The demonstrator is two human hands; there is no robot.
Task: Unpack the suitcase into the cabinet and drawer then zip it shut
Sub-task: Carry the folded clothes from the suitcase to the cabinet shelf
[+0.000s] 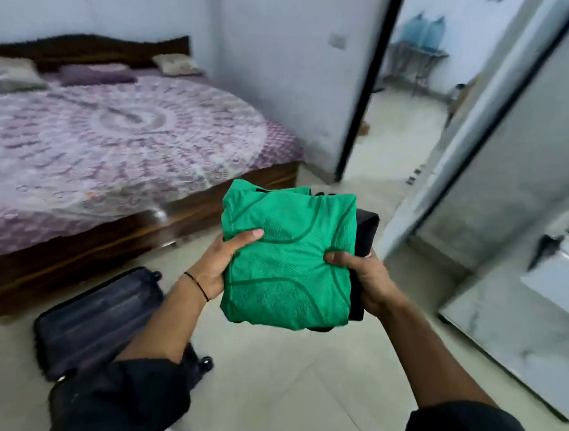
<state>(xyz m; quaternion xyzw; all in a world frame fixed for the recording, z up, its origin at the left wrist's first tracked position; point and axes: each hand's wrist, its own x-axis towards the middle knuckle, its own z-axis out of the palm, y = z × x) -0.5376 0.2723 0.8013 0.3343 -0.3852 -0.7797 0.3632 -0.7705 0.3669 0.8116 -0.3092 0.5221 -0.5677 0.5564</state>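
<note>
A folded green garment point(288, 257) lies on top of a folded black garment point(364, 237), and I carry the stack in front of me at chest height. My left hand point(223, 261) grips the stack's left edge, thumb on top. My right hand point(358, 276) grips its right edge, thumb pressed on the green cloth. The dark suitcase point(92, 318) lies on the floor at the lower left, partly hidden behind my left arm. A white cabinet point(516, 178) with an open door stands at the right.
A bed point(118, 135) with a purple patterned cover fills the left. An open doorway point(406, 100) leads to another room at the back. A white marbled panel point(511, 326) juts out low on the right. Pale tiled floor point(287, 376) lies below my hands.
</note>
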